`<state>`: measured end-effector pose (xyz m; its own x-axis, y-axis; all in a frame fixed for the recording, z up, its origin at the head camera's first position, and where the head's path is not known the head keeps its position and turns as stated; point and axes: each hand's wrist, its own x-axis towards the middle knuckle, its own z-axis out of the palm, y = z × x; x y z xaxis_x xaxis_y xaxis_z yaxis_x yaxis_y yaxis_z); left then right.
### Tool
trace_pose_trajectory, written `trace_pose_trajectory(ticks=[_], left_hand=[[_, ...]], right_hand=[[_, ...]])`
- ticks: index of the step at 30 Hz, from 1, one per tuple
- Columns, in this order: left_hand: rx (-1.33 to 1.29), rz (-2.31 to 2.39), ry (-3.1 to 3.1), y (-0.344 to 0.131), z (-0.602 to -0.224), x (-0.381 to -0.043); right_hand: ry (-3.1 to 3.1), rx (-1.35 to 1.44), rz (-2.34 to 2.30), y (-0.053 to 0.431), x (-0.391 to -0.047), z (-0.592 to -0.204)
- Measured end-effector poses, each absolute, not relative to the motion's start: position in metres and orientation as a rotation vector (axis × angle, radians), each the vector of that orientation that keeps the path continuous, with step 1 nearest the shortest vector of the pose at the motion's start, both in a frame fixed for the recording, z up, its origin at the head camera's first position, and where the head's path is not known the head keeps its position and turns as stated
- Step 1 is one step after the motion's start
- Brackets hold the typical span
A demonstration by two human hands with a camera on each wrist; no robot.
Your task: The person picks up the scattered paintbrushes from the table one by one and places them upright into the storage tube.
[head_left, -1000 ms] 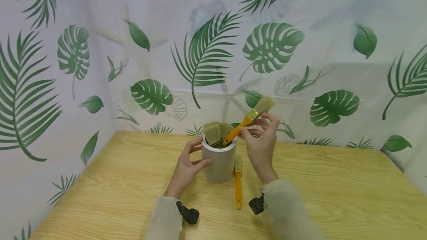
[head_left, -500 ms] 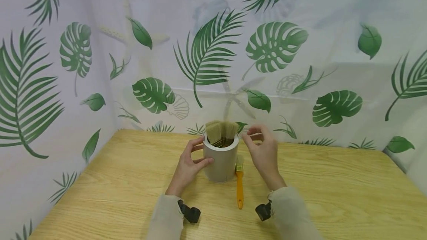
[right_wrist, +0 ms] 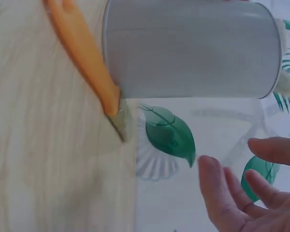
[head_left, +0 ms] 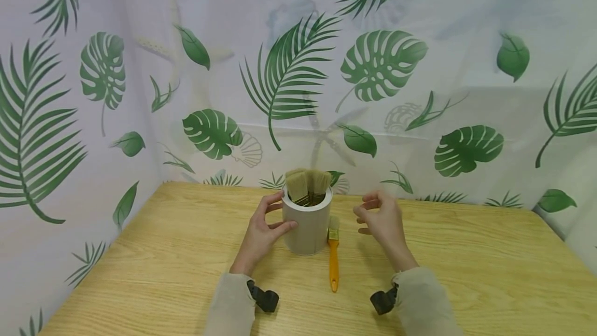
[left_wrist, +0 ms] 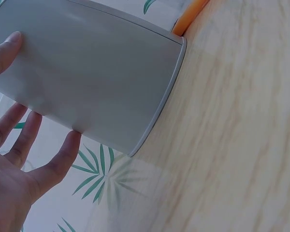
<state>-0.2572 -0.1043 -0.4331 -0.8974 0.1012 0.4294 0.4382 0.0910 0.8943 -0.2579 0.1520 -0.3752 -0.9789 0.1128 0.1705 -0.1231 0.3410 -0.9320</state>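
My left hand (head_left: 261,229) holds the left side of a grey cylindrical can (head_left: 305,232), thumb in front and fingers around the far side. The can stands upright on the table. Several paintbrushes (head_left: 319,181) stand in it, pale bristles up, their handles mostly hidden inside. To the right of the can, my right hand (head_left: 384,222) is in the air with its fingers loosely bent and nothing in them. Between can and right hand, a paintbrush with an orange handle (head_left: 333,263) lies on the table, bristles away from me. In the right wrist view the can (right_wrist: 193,53) is apart from the fingers.
The wood-grain table (head_left: 466,268) stretches out on both sides of the can. Behind it hangs a white curtain (head_left: 298,154) with green leaf prints, which also runs along the left side. Each wrist carries a black camera mount (head_left: 267,301).
One second ago my right hand held an orange-handled paintbrush over the can; that brush went into the can and was let go. The right hand then moved right and down. The left hand stayed.
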Motion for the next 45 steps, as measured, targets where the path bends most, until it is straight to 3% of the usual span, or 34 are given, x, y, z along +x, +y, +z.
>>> trace_pose_trajectory(ticks=[17, 45], left_hand=[[-0.525, -1.900, -2.110, -0.104, -0.432, -0.256], [-0.524, -1.890, -2.114, -0.104, -0.431, -0.256]], right_hand=[[-2.597, -0.134, 1.950, 0.161, -0.261, -0.396], [-2.837, -0.200, 1.858, 0.127, -0.270, -0.422]])
